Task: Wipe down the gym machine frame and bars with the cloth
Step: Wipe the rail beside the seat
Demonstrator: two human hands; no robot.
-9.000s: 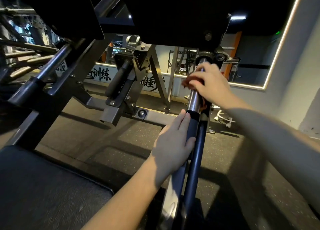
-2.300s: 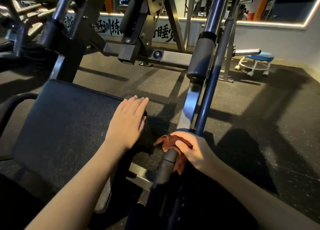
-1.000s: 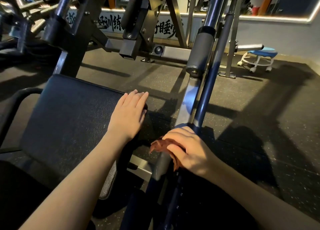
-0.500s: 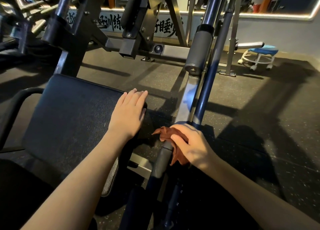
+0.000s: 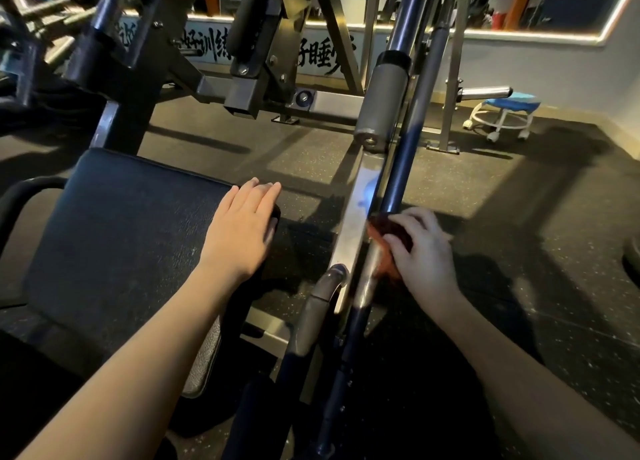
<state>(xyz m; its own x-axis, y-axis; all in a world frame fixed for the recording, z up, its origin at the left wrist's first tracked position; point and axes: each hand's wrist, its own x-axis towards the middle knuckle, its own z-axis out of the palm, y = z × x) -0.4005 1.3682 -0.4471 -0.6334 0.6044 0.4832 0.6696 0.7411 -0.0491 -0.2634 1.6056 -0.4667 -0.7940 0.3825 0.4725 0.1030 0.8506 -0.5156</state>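
A gym machine fills the view, with a flat steel frame bar [image 5: 358,213] and a dark round bar [image 5: 398,168] running side by side away from me. My right hand [image 5: 424,251] grips a reddish-brown cloth [image 5: 389,232] and holds it against the right side of these bars. Below it, a grey handle grip [image 5: 317,307] curves off the frame and is uncovered. My left hand [image 5: 242,227] lies flat, fingers straight, on the far right corner of the black padded seat [image 5: 114,237].
A grey roller pad [image 5: 381,102] sits higher on the bar. More frame tubes and a square beam [image 5: 242,95] cross ahead. A blue rolling stool [image 5: 505,116] stands at the back right by the wall. Speckled rubber floor [image 5: 519,234] lies to the right.
My right hand has slid with the cloth from the grey handle grip up and to the right onto the bars, uncovering the grip. My left hand has stayed on the seat.
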